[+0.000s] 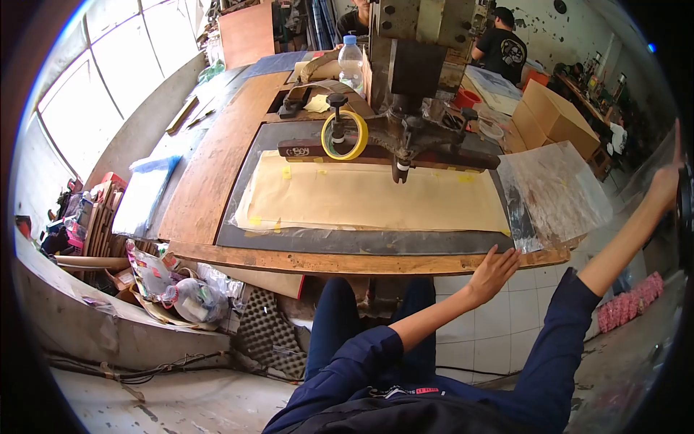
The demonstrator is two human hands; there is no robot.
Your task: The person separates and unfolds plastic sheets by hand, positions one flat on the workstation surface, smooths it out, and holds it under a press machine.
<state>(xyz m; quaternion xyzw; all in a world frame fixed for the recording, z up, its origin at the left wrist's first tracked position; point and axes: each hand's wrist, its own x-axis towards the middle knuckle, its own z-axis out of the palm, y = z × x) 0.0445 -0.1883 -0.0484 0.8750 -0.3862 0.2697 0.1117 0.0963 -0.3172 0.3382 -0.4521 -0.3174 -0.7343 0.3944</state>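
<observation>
My left hand [496, 275] lies open on the front wooden edge of the table, fingers spread near the corner of the dark board [303, 242]. My right hand [666, 186] is stretched far out to the right, at the rim of the view. One finger points up; the others are hidden. Clear plastic [650, 173] shows beside this hand, but its grip on it cannot be made out. Before me, a cream paper sheet [376, 199] with yellow tape bits lies on the board, beneath a machine head [403, 148]. A yellow tape roll [345, 135] hangs on the machine's knob.
A clear plastic sheet [557, 188] overhangs the table's right side, near a cardboard box [553, 116]. A water bottle [350, 61] stands behind the machine. Plastic-wrapped material [148, 192] lies at left, above bagged scrap [191, 296]. Another person [500, 47] works at the back.
</observation>
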